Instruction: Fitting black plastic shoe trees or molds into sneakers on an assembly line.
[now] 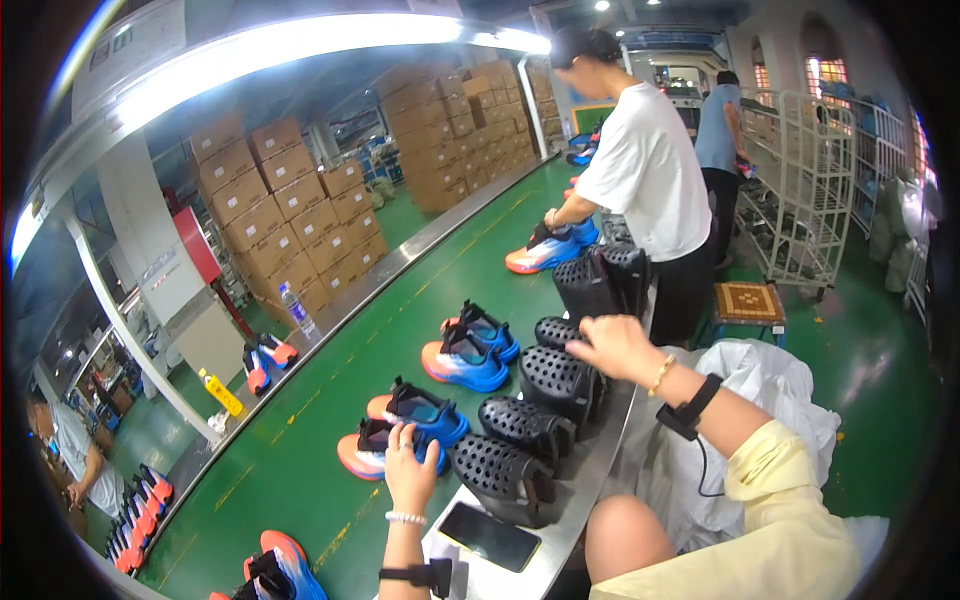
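My left hand (410, 475) reaches over the green belt, fingers apart, at the heel of an orange, white and blue sneaker (365, 452). Whether the fingertips touch it I cannot tell. A matching sneaker (430, 412) lies just beyond, with another pair (468, 358) farther along. Over the black perforated shoe-shaped forms (562, 380) on the metal ledge, my right hand (622, 350) has its fingers stretched out. It is close to the forms, and contact is unclear. More such forms (500, 478) stand nearer me, and taller ones (590, 283) farther up.
A phone (490, 535) lies on the ledge beside my left wrist. Farther up, a person in a white shirt (650, 170) handles a sneaker (540, 250). A water bottle (297, 310) and a yellow bottle (221, 392) stand on the far edge. A white bag (800, 390) is at my right.
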A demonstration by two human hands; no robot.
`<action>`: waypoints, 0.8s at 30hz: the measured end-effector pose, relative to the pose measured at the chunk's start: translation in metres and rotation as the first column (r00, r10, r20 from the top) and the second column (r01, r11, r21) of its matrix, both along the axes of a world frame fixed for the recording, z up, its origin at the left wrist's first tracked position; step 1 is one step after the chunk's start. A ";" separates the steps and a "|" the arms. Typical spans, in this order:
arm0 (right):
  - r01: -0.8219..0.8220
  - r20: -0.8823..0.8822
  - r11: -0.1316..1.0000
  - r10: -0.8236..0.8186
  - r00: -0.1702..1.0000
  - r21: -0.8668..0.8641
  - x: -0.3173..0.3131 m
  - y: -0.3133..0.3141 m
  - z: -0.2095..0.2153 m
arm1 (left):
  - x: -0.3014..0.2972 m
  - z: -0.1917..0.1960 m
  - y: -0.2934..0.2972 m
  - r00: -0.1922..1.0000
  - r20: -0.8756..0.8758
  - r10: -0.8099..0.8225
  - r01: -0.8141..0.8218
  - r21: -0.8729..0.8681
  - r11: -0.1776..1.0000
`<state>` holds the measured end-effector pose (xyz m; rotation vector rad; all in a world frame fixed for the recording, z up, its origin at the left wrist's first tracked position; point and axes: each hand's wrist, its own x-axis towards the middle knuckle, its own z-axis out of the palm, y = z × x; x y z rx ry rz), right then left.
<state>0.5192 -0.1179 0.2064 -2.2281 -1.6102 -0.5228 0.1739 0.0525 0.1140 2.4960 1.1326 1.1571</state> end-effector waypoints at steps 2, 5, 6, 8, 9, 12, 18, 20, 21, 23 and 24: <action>0.048 0.016 0.992 -0.046 0.999 -0.121 -0.006 -0.003 -0.010 | 0.026 -0.007 0.025 0.964 -0.249 0.091 -0.103 -0.033 0.994; 0.021 -0.198 0.984 -0.057 0.979 -0.179 -0.002 -0.005 -0.017 | 0.044 -0.025 0.054 0.910 -0.410 0.054 -0.134 -0.167 0.977; -0.007 -0.238 0.989 -0.028 0.971 -0.149 -0.002 -0.007 -0.020 | 0.046 -0.033 0.061 0.905 -0.423 0.049 -0.126 -0.157 0.980; -0.023 -0.250 0.986 -0.020 0.968 -0.166 -0.006 -0.018 -0.022 | 0.046 -0.041 0.064 0.923 -0.367 0.111 -0.137 -0.045 0.990; -0.013 -0.232 0.989 -0.021 0.973 -0.145 -0.005 -0.023 -0.027 | 0.046 -0.038 0.060 0.926 -0.361 0.113 -0.143 -0.057 0.988; 0.004 -0.213 0.996 -0.022 0.977 -0.085 -0.011 -0.031 -0.030 | 0.026 -0.025 0.037 0.927 -0.355 0.118 -0.151 -0.068 0.986; -0.018 -0.273 0.999 0.025 0.962 0.029 -0.016 -0.022 -0.044 | -0.053 -0.008 0.004 0.908 -0.399 -0.124 0.087 -0.110 0.990; 0.001 -0.277 1.000 0.006 0.961 0.027 -0.011 -0.027 -0.047 | -0.056 0.019 -0.009 0.942 -0.279 -0.187 0.118 -0.245 0.962; -0.007 -0.283 1.000 0.013 0.959 0.021 -0.013 -0.028 -0.047 | -0.059 0.028 -0.016 0.983 -0.177 -0.057 0.016 -0.225 0.974; 0.001 -0.279 1.000 0.003 0.960 0.012 -0.014 -0.028 -0.045 | -0.065 0.032 -0.013 0.957 -0.216 0.195 -0.242 -0.221 0.945; -0.008 -0.269 1.000 0.007 0.963 -0.001 -0.016 -0.027 -0.044 | -0.067 0.019 -0.011 0.956 -0.218 0.198 -0.246 -0.223 0.943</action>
